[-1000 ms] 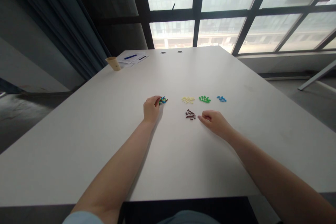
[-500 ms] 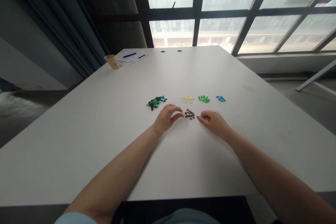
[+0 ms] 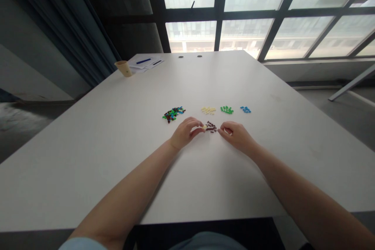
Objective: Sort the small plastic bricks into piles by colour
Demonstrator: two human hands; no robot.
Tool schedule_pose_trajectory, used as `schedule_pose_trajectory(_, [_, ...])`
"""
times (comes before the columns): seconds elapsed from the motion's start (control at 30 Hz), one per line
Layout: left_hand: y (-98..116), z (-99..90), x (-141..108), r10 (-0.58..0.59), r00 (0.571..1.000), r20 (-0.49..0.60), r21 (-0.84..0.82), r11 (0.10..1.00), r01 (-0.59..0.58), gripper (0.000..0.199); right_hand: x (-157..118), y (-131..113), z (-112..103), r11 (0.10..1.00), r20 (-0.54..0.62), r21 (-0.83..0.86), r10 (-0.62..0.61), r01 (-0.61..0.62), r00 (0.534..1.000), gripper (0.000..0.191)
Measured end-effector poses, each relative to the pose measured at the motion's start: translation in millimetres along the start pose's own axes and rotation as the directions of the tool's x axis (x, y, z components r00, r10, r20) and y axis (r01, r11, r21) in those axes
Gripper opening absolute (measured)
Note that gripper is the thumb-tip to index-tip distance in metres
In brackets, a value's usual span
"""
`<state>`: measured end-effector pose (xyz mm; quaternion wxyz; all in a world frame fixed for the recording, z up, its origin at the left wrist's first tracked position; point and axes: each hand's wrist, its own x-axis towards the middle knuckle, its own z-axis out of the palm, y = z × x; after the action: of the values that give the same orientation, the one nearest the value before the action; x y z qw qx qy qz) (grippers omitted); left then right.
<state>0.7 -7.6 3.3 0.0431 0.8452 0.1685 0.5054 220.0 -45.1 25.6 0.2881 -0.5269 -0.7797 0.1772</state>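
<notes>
Small building bricks lie on the white table (image 3: 187,191) in heaps. My left hand (image 3: 186,131) pinches a pale yellow brick (image 3: 204,127) between thumb and fingertips, at the left edge of a small group of dark brown bricks (image 3: 210,129). Just right of that group rests my right hand (image 3: 234,134), its fingers curled in and thumb and forefinger close together; whatever they may hold is too small to make out. Beyond the hands are a pale yellow heap (image 3: 208,110), a green heap (image 3: 227,110) and a blue heap (image 3: 245,109).
A mixed heap of brown, green and blue bricks (image 3: 173,114) lies beyond my left hand. Farther off at the left edge stand a tan paper cup (image 3: 124,69) and papers (image 3: 140,64) with a blue pen (image 3: 143,61) on top. Windows rise behind the table.
My left hand has edged right, bringing the pale yellow brick against the brown group. My right hand has shifted slightly left towards the same group. The heaps stay where they were.
</notes>
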Motion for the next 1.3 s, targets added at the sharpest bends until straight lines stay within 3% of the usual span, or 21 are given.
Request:
schedule_pose_trajectory(0.1, [0.8, -0.2, 1.6, -0.004, 1.0, -0.003, -0.011, 1.0, 0.004, 0.039, -0.4, -6.1, 5.0, 0.992, -0.07, 0.058, -0.109, 0.113, 0.992, 0.009])
schedule_pose_trajectory(0.27, [4.9, -1.5, 3.9, 0.01, 1.0, 0.009, -0.045, 0.999, -0.009, 0.037, -2.1, -19.1, 19.1, 0.968, -0.212, 0.069, -0.221, 0.24, 0.952, 0.02])
schedule_pose_trajectory(0.53, [8.1, -2.2, 3.1, -0.005, 0.998, 0.07, -0.057, 0.998, 0.009, 0.026, -3.1, -29.9, 24.1, 0.975, -0.196, 0.034, -0.21, 0.221, 0.958, 0.012])
schedule_pose_trajectory(0.63, [5.9, -4.5, 2.2, -0.063, 0.994, 0.087, 0.0, 0.998, 0.063, 0.023, 4.5, -25.0, 20.2, 0.98, -0.185, -0.005, -0.196, 0.199, 0.963, 0.013])
schedule_pose_trajectory(0.77, [-2.6, -11.2, -0.3, -0.241, 0.967, 0.076, 0.163, 0.96, 0.227, 0.01, 34.6, -6.4, 9.1, 0.987, -0.14, -0.139, -0.096, 0.076, 0.986, 0.014])
schedule_pose_trajectory(0.8, [-5.4, -13.0, -1.3, -0.291, 0.952, 0.091, 0.196, 0.943, 0.269, 0.016, 45.2, -1.0, 6.0, 0.984, -0.119, -0.175, -0.051, 0.03, 0.992, 0.015])
schedule_pose_trajectory(0.93, [-14.7, -18.5, -5.1, -0.466, 0.847, 0.255, 0.236, 0.88, 0.412, 0.033, 89.5, 16.8, -1.3, 0.933, -0.023, -0.336, 0.127, -0.127, 0.992, 0.02])
schedule_pose_trajectory(1.07, [-17.3, -21.2, -5.3, -0.508, 0.781, 0.364, 0.208, 0.862, 0.463, 0.033, 121.7, 27.0, 3.1, 0.867, 0.067, -0.438, 0.297, -0.239, 0.953, 0.02])
schedule_pose_trajectory(1.3, [-16.8, -23.5, -3.1, -0.534, 0.765, 0.361, 0.184, 0.845, 0.502, 0.032, 137.9, 35.7, 12.7, 0.862, 0.151, -0.446, 0.336, -0.239, 0.93, 0.017])
